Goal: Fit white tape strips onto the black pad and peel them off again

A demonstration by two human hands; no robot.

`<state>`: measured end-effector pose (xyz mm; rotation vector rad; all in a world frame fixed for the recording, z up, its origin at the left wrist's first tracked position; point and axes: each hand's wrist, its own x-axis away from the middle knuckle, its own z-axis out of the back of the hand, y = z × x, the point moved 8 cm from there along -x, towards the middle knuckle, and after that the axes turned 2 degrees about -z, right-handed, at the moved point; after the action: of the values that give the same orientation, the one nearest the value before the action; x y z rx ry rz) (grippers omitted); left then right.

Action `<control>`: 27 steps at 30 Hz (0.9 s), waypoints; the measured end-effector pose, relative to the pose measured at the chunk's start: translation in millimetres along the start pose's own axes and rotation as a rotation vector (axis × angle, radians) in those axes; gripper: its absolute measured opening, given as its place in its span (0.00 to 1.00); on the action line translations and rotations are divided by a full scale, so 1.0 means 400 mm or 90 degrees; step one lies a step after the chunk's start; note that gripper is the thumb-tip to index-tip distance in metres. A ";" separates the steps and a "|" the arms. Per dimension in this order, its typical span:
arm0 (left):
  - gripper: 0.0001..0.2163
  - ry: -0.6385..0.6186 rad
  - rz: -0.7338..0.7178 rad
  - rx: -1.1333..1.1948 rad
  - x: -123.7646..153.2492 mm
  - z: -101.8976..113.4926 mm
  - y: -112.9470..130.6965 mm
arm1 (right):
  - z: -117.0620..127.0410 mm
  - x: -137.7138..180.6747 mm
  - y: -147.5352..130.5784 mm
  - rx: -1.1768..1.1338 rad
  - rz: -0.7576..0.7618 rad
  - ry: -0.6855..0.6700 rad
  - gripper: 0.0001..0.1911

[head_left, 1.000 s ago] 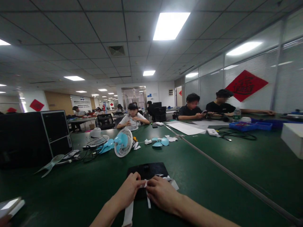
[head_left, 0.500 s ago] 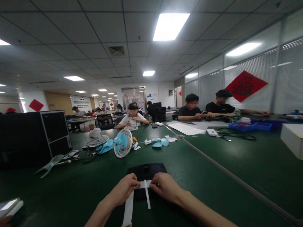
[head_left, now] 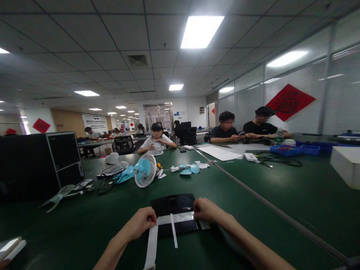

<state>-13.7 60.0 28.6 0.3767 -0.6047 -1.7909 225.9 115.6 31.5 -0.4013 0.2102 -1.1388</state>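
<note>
A glossy black panel [head_left: 174, 202] lies flat on the green table in front of me. Across it runs a pale, wide flat strip [head_left: 182, 217], and a narrow white strip [head_left: 174, 230] crosses that one lengthwise. My left hand [head_left: 144, 221] is closed in a pinch at the left end of the wide strip. A ribbed white band [head_left: 152, 245] trails from just beneath those fingers toward me. At the other end, my right hand [head_left: 206, 210] pinches the wide strip near the panel's right edge. A small pale piece [head_left: 204, 225] shows under the right wrist.
Beyond the panel are a fan with blue blades [head_left: 145, 170], a loose blue fan blade [head_left: 189, 168] and cables. A black computer case [head_left: 66, 157] stands left. White paper [head_left: 221, 152], a blue tray [head_left: 285, 150] and a white box [head_left: 344, 165] lie right. Several people sit around.
My hands have moved apart, left hand to the left and right hand to the right and slightly up. More of the wide strip and the panel now shows between them.
</note>
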 end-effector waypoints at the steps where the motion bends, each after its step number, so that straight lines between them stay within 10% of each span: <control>1: 0.10 -0.004 0.004 0.001 0.000 0.000 -0.003 | 0.002 0.000 0.001 0.002 0.000 0.003 0.08; 8: 0.12 -0.029 0.012 0.022 0.002 0.017 -0.043 | 0.029 -0.035 -0.010 0.011 0.014 0.086 0.09; 18: 0.13 0.163 0.200 -0.156 -0.011 0.141 -0.335 | 0.013 -0.128 -0.113 0.025 0.164 0.110 0.29; 27: 0.14 0.156 0.217 -0.157 -0.008 0.147 -0.348 | -0.019 -0.194 -0.128 0.074 0.153 0.095 0.22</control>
<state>-154.4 105.6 -3.8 0.2974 -0.2514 -1.4441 148.6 166.3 42.6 -0.1818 0.3128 -0.9390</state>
